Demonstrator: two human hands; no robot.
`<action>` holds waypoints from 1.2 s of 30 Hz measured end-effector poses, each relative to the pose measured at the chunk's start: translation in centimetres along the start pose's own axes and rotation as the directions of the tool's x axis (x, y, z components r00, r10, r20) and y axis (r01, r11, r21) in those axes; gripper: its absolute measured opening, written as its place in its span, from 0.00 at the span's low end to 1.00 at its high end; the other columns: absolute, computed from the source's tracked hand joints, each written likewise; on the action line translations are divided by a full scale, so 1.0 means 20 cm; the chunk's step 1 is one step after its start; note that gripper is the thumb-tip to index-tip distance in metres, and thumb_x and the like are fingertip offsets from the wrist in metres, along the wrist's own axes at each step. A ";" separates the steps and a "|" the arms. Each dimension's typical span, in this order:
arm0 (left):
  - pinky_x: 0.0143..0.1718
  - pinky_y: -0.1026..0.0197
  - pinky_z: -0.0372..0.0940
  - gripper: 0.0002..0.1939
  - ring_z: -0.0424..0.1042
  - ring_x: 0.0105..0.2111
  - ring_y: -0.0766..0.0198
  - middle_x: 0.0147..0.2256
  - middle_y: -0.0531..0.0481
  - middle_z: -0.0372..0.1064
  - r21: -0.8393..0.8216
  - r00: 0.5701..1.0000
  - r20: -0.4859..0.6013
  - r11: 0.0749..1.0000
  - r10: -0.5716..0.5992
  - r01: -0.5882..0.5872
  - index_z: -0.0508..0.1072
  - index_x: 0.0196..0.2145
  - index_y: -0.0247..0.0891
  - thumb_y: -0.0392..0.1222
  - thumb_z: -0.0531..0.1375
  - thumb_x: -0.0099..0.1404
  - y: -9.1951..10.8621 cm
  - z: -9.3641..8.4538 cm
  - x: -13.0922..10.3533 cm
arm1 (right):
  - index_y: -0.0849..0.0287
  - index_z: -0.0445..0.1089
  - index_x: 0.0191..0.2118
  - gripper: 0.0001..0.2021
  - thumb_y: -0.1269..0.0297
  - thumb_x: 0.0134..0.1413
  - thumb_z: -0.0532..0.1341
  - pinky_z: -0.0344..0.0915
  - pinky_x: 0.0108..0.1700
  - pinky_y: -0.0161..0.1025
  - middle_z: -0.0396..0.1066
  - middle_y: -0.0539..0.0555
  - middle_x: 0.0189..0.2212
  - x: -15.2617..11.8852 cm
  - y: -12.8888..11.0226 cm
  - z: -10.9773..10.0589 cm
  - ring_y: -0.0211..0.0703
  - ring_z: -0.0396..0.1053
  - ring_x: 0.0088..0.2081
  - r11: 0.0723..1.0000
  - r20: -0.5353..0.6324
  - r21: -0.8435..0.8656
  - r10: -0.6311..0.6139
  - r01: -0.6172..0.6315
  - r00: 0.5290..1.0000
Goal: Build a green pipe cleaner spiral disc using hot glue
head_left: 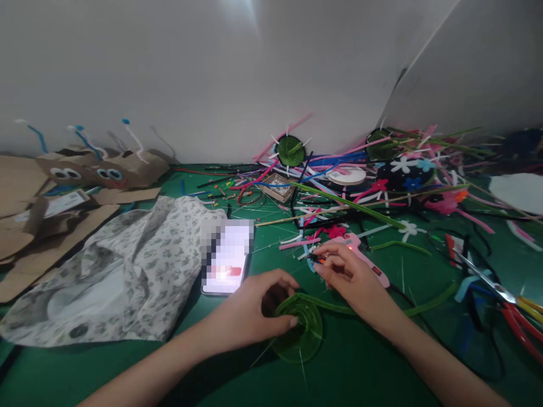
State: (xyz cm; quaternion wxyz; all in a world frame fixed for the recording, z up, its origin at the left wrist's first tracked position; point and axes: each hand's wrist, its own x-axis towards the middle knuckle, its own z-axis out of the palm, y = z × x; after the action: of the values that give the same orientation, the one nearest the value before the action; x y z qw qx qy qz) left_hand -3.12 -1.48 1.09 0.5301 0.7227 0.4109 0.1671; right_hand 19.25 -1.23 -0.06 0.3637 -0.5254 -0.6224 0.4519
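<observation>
A green cutting mat covers the table, and everything sits relative to the green coiled disc near its front edge. Left of the disc, a floral cloth lies crumpled, brown cardboard creatures beyond it. Behind the disc, a heap of pipe cleaners sprawls to the wall. A lit phone rests just behind-left of the disc. The disc itself: a flat spiral of green pipe cleaner, translucent-looking, its loose tail trailing off right. The left hand pinches it, thumb on top, fingers curled round the far rim. Behind-right of the disc, the right hand has fingertips closed on the nozzle end of a pink glue gun. Far right, red-handled scissors.
</observation>
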 end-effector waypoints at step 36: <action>0.34 0.65 0.73 0.16 0.76 0.34 0.64 0.34 0.47 0.74 0.331 0.671 -0.244 0.710 0.701 -0.622 0.72 0.44 0.43 0.26 0.58 0.63 -0.04 0.00 -0.01 | 0.59 0.74 0.38 0.13 0.81 0.49 0.61 0.71 0.32 0.28 0.75 0.51 0.29 -0.13 -0.17 0.01 0.34 0.73 0.30 0.752 0.038 -0.219 -0.630 0.622 0.776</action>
State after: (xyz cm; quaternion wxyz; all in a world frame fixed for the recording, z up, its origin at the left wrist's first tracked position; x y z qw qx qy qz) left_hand -3.55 -1.61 0.42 0.2667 0.8340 0.2228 0.4285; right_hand 18.46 -3.90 3.20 0.4456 -0.3323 -0.8009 0.2226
